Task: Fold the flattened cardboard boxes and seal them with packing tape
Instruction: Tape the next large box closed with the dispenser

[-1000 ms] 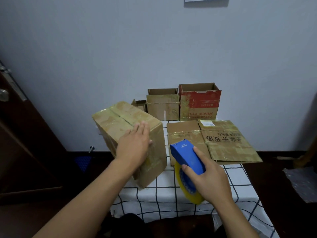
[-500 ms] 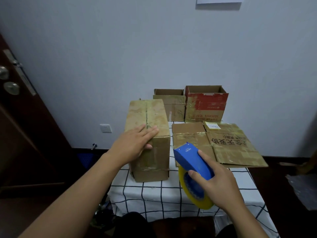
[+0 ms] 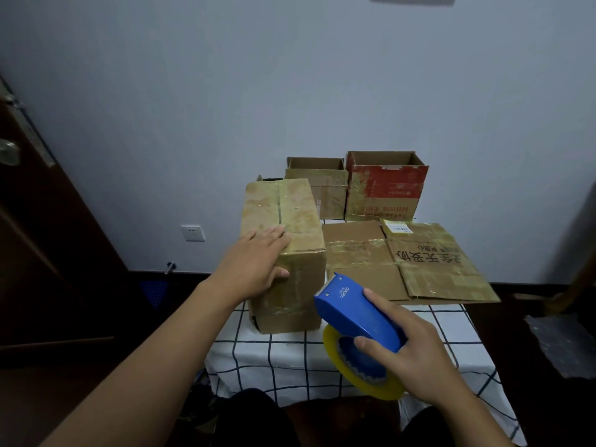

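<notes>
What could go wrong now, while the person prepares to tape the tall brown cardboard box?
The tall brown cardboard box stands near the left edge of the checked tablecloth, steadied only by the left hand; a push might tip it off. The blue tape dispenser in the right hand has its serrated blade close to that hand.

A plain pale grey-blue wall point(image 3: 225, 75) carries a white wall socket point(image 3: 192, 232) low down. A dark brown wooden door point(image 3: 38, 221) stands left. The floor point(image 3: 548, 414) is dark, the light dim.
</notes>
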{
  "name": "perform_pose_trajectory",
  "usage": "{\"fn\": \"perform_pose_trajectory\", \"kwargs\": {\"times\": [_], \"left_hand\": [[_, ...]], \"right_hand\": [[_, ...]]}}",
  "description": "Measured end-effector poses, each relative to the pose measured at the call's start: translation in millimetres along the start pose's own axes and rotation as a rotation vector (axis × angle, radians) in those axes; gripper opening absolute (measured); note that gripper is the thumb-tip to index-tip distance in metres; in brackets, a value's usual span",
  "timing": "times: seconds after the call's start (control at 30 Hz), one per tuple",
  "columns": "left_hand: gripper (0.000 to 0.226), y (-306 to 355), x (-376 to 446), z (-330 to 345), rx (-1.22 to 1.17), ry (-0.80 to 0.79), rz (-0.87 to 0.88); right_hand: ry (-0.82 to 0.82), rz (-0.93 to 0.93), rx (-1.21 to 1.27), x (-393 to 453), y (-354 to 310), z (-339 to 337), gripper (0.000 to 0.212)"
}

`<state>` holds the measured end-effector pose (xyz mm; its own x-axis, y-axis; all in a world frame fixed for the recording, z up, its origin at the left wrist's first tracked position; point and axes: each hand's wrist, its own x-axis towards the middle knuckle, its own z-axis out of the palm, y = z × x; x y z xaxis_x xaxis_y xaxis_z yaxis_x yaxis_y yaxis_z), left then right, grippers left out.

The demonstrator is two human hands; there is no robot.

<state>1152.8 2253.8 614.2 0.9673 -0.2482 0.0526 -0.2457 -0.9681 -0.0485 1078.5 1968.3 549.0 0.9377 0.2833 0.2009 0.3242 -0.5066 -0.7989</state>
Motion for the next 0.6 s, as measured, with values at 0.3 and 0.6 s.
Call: {"fn": "perform_pose_trajectory", "kwargs": {"times": [0.3, 0.6], "left_hand": [[0.018, 14.3, -22.0, -13.8, -0.459, 0.342, -0.142], [0.021, 44.4, -48.0, -18.8, -1.131, 0.182, -0.267]], "right_hand": [[0.077, -0.051, 0.138, 2.3, -6.2, 1.2, 0.072], [0.086, -0.083, 0.444, 16.9, -24.8, -5.4, 0.064]]}}
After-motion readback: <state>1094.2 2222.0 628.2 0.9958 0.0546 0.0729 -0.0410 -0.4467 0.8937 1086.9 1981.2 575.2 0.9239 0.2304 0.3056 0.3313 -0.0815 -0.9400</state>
